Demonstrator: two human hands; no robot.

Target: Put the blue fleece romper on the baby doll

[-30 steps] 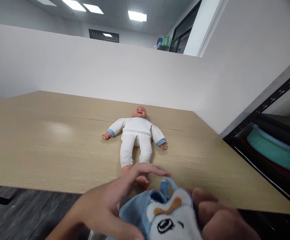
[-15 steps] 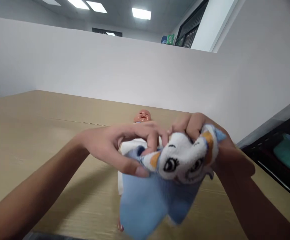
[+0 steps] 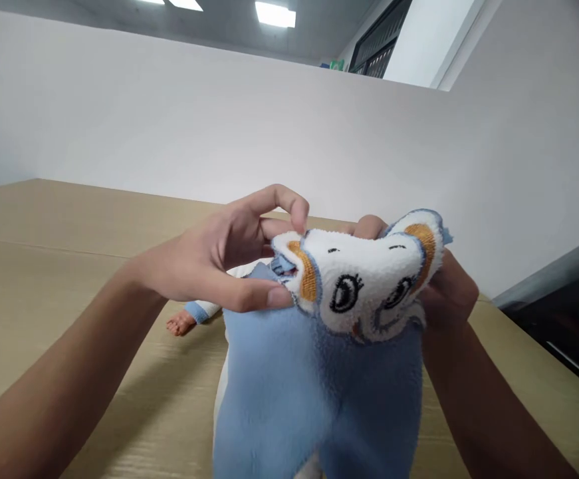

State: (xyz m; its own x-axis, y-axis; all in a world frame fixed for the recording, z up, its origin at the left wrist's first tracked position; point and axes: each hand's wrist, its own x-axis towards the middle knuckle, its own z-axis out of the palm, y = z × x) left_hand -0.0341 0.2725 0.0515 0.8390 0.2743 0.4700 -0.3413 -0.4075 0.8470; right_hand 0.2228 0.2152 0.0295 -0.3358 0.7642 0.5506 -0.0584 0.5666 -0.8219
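Observation:
A soft light-blue baby garment (image 3: 274,379) hangs upright in front of me, with a white animal face and orange-lined ears at its top. My left hand (image 3: 234,249) holds its left upper edge, thumb in front beside the ear, index finger curled above. My right hand (image 3: 449,293) grips the right side from behind, mostly hidden by the fabric. Behind the garment lies a baby doll, its small hand (image 3: 180,323) and white sleeve with blue cuff (image 3: 199,311) showing on the left. The rest of the doll is largely covered from view.
The doll lies on a wide tan tabletop (image 3: 60,226). A white partition wall (image 3: 169,126) rises behind it. At the right edge stands a dark rack or bin (image 3: 563,313) with something green inside.
Both hands have raised the garment, and it now hangs straighter and nearer. My left index finger has lifted. The doll's head has become hidden, while its hand has come into view.

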